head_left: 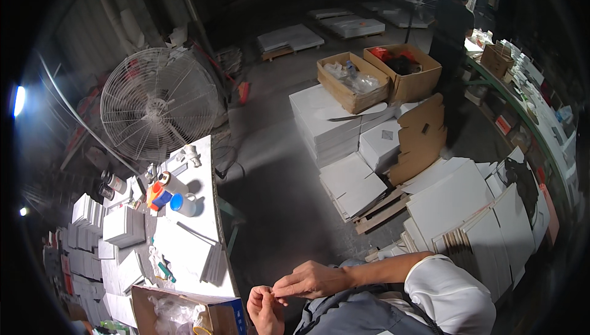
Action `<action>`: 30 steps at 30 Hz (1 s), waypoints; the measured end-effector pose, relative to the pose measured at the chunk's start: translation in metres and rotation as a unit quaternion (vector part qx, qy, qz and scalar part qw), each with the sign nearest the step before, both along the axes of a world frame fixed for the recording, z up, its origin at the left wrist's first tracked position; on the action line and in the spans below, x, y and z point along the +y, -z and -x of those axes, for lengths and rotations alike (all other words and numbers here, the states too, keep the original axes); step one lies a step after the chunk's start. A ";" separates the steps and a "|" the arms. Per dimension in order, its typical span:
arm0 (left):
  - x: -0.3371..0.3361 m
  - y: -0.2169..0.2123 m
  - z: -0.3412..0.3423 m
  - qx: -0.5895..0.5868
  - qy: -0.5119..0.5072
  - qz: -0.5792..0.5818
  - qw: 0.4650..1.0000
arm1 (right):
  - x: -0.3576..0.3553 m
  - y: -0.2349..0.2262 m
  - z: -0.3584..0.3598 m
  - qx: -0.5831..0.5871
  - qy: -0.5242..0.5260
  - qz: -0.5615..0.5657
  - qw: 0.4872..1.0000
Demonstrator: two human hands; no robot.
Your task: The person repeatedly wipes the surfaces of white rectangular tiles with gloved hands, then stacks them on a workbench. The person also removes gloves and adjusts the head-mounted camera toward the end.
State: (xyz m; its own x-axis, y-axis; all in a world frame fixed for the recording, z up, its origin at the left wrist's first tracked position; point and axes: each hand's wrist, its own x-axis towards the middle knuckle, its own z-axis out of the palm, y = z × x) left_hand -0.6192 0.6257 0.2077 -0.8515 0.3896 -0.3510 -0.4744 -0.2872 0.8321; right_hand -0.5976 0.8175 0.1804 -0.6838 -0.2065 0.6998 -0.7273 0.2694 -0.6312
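Note:
At the lower middle, my left hand [266,311] and my right hand [312,280] meet in front of my body, fingertips together. Both hands are closed in a pinch. Whatever may lie between the fingertips is too small to make out. My right forearm reaches across from a white sleeve [452,286]. Closest to my left hand is an open cardboard box [228,315] with crumpled clear plastic inside. Beyond it, a stack of white sheets [184,243] lies on the white worktable [206,169].
Mugs [183,204], small jars and stacked white boxes [123,226] crowd the table. A large caged fan [158,107] stands behind it. Ahead are cardboard cartons [353,86] on white stacks; flat white boards [448,200] lie right. Another person [452,27] stands far right.

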 end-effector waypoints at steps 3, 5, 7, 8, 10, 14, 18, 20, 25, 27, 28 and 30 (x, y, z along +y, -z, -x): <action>0.006 0.005 0.003 0.021 -0.050 0.007 0.998 | -0.002 0.004 0.002 -0.005 0.032 -0.017 0.999; 0.006 0.007 0.006 0.007 -0.061 -0.003 0.998 | -0.003 0.007 0.004 -0.005 0.050 -0.039 0.998; 0.003 0.010 0.008 -0.018 -0.077 0.022 0.997 | -0.004 0.010 0.007 -0.007 0.056 -0.059 0.997; 0.001 0.012 0.009 -0.016 -0.069 0.023 0.997 | -0.005 0.012 0.009 -0.005 0.060 -0.061 0.996; -0.006 0.019 0.011 0.009 -0.061 0.024 0.998 | -0.006 0.014 0.012 -0.004 0.061 -0.073 0.995; -0.020 0.040 0.017 0.019 -0.055 0.051 0.997 | -0.007 0.016 0.016 -0.007 0.044 -0.091 0.995; -0.026 0.056 0.025 -0.020 -0.044 -0.023 0.999 | -0.007 0.015 0.020 0.004 0.027 -0.072 0.997; -0.026 0.057 0.028 -0.024 -0.038 -0.043 0.998 | -0.007 0.015 0.022 0.002 0.016 -0.063 0.998; -0.023 0.053 0.032 0.014 -0.030 -0.057 0.998 | -0.008 0.016 0.025 0.014 0.017 -0.055 0.998; -0.021 0.051 0.033 0.035 -0.019 -0.057 0.998 | -0.006 0.016 0.025 0.008 0.013 -0.061 0.998; -0.020 0.049 0.034 0.028 -0.014 -0.054 0.998 | -0.004 0.016 0.025 0.008 0.006 -0.059 0.998; -0.018 0.043 0.035 0.014 -0.004 -0.048 0.999 | 0.001 0.016 0.024 -0.006 -0.013 -0.074 0.997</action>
State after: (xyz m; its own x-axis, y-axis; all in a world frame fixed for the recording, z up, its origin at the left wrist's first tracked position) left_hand -0.6538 0.6074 0.1647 -0.8632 0.4143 -0.2885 -0.4493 -0.3696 0.8134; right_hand -0.6218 0.8181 0.1643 -0.6853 -0.3247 0.6519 -0.7277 0.3407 -0.5953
